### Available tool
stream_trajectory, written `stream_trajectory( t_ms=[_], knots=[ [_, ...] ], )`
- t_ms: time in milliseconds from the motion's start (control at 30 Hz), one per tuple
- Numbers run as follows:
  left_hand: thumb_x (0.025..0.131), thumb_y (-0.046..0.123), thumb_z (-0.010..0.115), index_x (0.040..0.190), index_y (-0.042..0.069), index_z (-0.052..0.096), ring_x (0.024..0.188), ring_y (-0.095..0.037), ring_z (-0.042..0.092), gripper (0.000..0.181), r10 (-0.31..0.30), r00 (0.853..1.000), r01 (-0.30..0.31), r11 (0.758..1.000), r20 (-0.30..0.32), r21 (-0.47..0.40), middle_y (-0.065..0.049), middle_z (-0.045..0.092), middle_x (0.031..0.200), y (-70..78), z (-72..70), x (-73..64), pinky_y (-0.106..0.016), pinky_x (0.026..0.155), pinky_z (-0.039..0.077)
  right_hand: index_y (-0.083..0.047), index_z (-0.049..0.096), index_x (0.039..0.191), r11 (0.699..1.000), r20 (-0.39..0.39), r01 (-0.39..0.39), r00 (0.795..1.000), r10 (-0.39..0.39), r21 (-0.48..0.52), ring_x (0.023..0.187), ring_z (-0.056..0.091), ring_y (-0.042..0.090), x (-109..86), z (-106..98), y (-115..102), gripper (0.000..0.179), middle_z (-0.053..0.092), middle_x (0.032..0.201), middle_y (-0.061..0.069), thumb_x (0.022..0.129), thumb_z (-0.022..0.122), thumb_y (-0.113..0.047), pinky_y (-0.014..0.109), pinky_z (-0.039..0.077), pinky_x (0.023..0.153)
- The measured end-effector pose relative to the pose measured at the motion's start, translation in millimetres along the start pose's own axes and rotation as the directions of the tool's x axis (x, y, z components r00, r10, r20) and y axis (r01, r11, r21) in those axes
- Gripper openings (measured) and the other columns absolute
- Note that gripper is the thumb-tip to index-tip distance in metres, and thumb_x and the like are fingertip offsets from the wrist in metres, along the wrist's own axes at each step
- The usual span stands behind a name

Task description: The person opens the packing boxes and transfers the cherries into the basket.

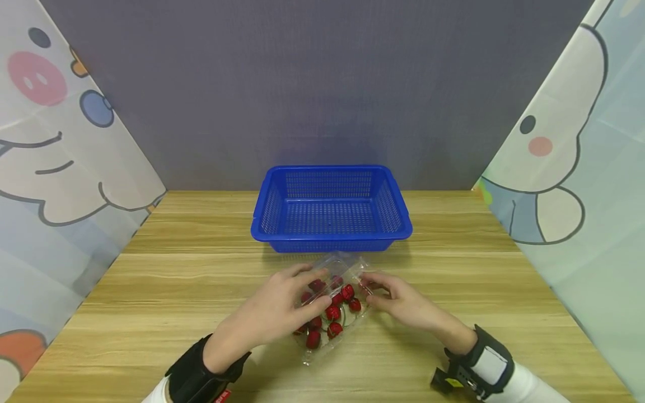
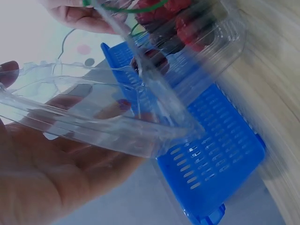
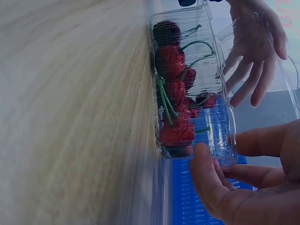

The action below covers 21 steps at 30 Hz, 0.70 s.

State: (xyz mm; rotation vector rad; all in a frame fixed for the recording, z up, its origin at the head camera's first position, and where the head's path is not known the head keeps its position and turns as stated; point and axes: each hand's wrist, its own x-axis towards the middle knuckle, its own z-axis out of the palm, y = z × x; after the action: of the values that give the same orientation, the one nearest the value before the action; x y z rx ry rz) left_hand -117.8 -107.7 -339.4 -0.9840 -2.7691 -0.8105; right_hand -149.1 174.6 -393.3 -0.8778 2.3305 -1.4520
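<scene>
Head view shows us a clear plastic box (image 3: 215, 136) of red cherries (image 1: 332, 312) between two hands, on the near side of a blue basket (image 1: 332, 237) that stands on a wooden table (image 1: 201, 280). We see the box set at a slant, its lid (image 2: 93, 119) raised. Our left wrist view has the left hand (image 1: 274, 308) gripping that lid, with the thumb at one edge and the fingers behind the clear plastic. From the right wrist view, we find the right hand (image 1: 405, 299) pinching the end of the box at its rim, the thumb apart from the fingers. We make out green stems (image 3: 166, 105) among the cherries, which lie piled inside the box. Beyond the basket we see a dark grey wall (image 1: 322, 84), with cartoon panels (image 1: 55, 112) on both sides. Both wrists wear black straps (image 1: 196, 369), and we notice a white sleeve (image 1: 531, 386) below the right one.
</scene>
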Motion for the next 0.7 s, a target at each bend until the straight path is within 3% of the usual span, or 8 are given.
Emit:
stream_trajectory(
  t_ms=[267, 700],
  knots=[
    [0.097, 0.043, 0.061, 0.125, 0.014, 0.066, 0.105, -0.005, 0.060, 0.041, 0.014, 0.998, -0.015, 1.000, -0.055, -0.012, 0.009, 0.061, 0.119, 1.6, -7.6, -1.2, -0.023, 0.088, 0.047, 0.011, 0.043, 0.141, 1.000, 0.021, -0.017, 1.000, 0.016, 0.021, 0.121, 0.049, 0.040, 2.0, 0, 1, 0.046, 0.051, 0.133, 0.021, 0.096, 0.053, 0.007, 0.030, 0.047, 0.092],
    [0.099, 0.044, 0.056, 0.123, 0.017, 0.067, 0.110, -0.006, 0.061, 0.038, -0.011, 0.997, 0.003, 0.995, -0.077, -0.100, 0.015, 0.063, 0.114, 0.5, -18.4, -3.8, -0.023, 0.091, 0.045, 0.011, 0.043, 0.141, 1.000, 0.021, -0.012, 1.000, 0.011, 0.019, 0.120, 0.049, 0.040, 3.4, 1, 0, 0.048, 0.051, 0.131, 0.023, 0.095, 0.052, 0.010, 0.030, 0.048, 0.089]
  ],
)
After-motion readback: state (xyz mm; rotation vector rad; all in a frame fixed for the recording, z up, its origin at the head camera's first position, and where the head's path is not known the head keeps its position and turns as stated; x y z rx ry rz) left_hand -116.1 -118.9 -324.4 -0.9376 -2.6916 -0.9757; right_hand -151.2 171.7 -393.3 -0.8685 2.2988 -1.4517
